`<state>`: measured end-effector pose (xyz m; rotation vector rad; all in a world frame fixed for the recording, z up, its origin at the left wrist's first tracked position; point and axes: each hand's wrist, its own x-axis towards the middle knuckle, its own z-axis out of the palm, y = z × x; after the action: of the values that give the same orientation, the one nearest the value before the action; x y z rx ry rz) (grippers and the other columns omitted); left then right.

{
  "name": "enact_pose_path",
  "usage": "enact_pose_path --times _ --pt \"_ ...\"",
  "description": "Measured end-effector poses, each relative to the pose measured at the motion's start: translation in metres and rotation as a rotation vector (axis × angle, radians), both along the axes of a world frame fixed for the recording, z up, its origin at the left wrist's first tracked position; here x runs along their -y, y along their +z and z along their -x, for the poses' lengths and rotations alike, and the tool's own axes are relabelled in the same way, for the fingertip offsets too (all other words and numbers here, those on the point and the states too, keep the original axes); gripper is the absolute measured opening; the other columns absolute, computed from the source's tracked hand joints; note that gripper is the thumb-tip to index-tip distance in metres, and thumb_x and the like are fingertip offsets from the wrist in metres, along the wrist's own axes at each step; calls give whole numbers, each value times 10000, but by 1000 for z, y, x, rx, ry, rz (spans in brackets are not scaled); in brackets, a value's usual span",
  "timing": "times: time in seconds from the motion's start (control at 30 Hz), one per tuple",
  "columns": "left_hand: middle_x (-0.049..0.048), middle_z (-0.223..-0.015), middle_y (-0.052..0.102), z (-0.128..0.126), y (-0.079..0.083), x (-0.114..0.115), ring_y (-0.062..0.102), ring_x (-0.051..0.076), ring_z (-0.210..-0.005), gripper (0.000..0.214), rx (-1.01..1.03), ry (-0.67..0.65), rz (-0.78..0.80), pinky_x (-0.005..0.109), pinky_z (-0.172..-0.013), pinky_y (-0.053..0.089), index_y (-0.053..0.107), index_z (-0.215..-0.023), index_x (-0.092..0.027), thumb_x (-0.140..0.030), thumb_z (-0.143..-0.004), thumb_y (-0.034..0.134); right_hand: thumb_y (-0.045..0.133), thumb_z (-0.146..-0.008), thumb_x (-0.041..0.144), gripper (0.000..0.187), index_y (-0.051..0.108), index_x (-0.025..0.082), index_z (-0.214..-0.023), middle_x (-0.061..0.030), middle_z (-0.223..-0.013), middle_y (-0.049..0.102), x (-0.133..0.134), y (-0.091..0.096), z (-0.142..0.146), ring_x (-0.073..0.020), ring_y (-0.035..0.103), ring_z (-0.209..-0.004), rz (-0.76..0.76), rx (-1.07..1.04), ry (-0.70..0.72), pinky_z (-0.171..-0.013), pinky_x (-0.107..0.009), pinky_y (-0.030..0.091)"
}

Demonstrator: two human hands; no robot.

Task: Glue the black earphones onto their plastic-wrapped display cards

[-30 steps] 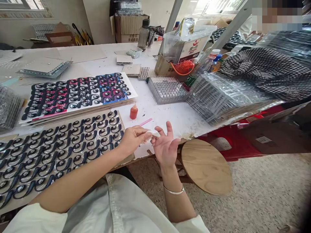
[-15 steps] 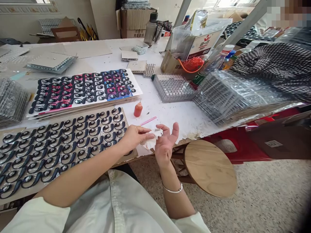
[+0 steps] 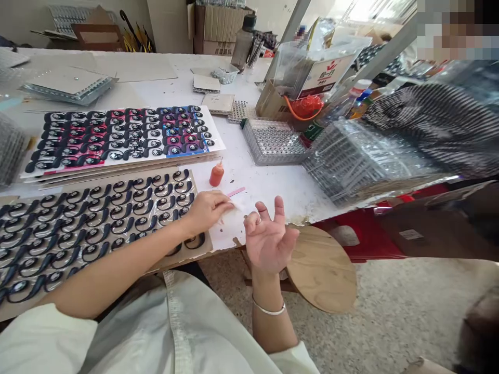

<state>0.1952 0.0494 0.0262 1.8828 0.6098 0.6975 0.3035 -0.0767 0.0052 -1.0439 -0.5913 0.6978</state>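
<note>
Lying far left: black ear hooks (image 3: pixel 97 228) in rows on a brown card (image 3: pixel 202 244); thin, light, grip by the thick end.
Left hand (image 3: pixel 206 212): fingers pressed together, tips at white tissue (image 3: pixel 238 206); pinch or not, cannot tell. Tissue soft, light, mostly hidden.
Orange bottle (image 3: pixel 216 174): upright, just past the hand.
Pink stick (image 3: pixel 236 192): on table, near fingertips; thin, light, take mid-length.
Right hand (image 3: pixel 268 241): spread, palm up, holding nothing.

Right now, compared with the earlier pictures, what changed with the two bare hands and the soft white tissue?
The right hand moved away from the left hand and opened, empty, palm up. The white tissue, faint against the table, sits at the left fingertips. The orange-red plastic bottle stayed in place.
</note>
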Motion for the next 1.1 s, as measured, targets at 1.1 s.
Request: enact_pose_path --times 1.1 --pt "21 -641 621 -8 -4 32 544 109 -589 482 188 19 922 263 -664 465 603 -648 -119 -538 -584 832 400 -757 763 751 204 382 -1374 -58 -1023 388 -4 -45 5 -207 478 -833 -144 339 -13 -700 -397 485"
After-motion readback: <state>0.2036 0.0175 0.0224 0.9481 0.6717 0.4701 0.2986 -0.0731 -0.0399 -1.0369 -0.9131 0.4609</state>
